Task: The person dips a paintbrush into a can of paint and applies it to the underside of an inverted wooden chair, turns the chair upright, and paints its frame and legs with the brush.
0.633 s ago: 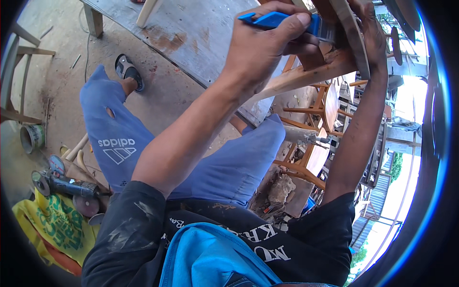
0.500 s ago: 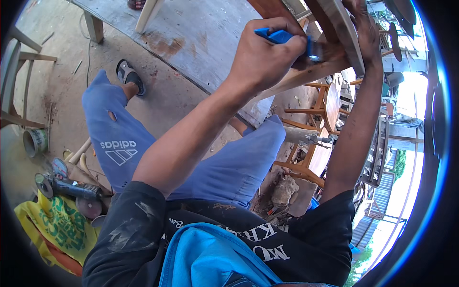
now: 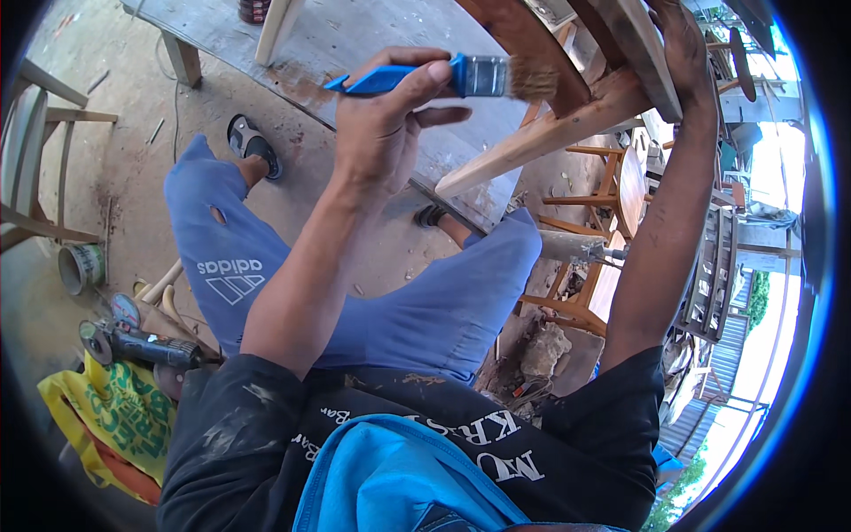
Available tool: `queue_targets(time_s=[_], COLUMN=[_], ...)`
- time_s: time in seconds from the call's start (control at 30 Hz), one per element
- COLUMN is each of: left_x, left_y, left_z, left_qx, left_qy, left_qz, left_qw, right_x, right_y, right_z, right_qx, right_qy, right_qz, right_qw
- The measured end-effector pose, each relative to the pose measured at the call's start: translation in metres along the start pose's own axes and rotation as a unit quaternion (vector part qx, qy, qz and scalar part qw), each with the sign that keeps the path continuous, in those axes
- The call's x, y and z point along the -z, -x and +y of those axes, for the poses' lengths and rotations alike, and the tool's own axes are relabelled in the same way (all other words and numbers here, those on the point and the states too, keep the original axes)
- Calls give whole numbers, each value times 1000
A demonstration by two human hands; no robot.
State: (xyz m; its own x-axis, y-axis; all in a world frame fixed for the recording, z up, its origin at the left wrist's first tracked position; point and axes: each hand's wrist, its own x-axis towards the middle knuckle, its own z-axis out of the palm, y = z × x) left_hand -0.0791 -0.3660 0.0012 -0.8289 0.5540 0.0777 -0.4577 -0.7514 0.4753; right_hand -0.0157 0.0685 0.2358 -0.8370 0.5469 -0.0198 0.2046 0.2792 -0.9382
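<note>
My left hand (image 3: pixel 383 120) is closed around the blue handle of a paintbrush (image 3: pixel 484 76). Its metal ferrule and brown bristles point right, toward a wooden chair frame (image 3: pixel 576 129), with the bristle tips close to a curved brown piece. Whether they touch it I cannot tell. Some parts of the frame are dark reddish brown, others pale. Along the frame's far right side, my right hand (image 3: pixel 684 53) grips an upright, its fingertips partly cut off at the top edge. The frame is at a grey worktable (image 3: pixel 390 35).
A can (image 3: pixel 253 9) and a pale wooden leg (image 3: pixel 282 31) are at the table's far side. Wooden chairs (image 3: pixel 631 191) stand to the right. At lower left are an angle grinder (image 3: pixel 146 348), a yellow bag (image 3: pixel 120 417) and a bucket (image 3: pixel 81 268).
My left hand has drawn the paintbrush back to the left, off the chair frame, and its bristles now show sideways. My right hand stays on the frame.
</note>
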Motion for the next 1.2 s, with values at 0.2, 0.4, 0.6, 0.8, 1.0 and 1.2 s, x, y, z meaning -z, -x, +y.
queue_targets(time_s=[0.2,0.4,0.6,0.8,1.0,1.2], left_x=[56,34,18,23,78,109], left_y=[16,-9,-5,-20,12,15], left_z=[-30,-61,-72,-63,-108,-105], left_qx=[159,197,228,189,222,84], left_qy=[23,107,21,27,-59,-555], left_qz=[159,139,133,149,109,125], left_qw=[974,964,964,970,967,818], right_x=[-123,-166,-169,-181,-173,-176], right_y=[47,72,74,89,88,93], right_z=[0,-25,-22,-32,-27,-24], right_qx=[117,180,159,136,214,182], right_qy=[201,395,378,509,535,537], right_qz=[-55,-3,15,72,46,55], right_qw=[971,901,912,847,816,822])
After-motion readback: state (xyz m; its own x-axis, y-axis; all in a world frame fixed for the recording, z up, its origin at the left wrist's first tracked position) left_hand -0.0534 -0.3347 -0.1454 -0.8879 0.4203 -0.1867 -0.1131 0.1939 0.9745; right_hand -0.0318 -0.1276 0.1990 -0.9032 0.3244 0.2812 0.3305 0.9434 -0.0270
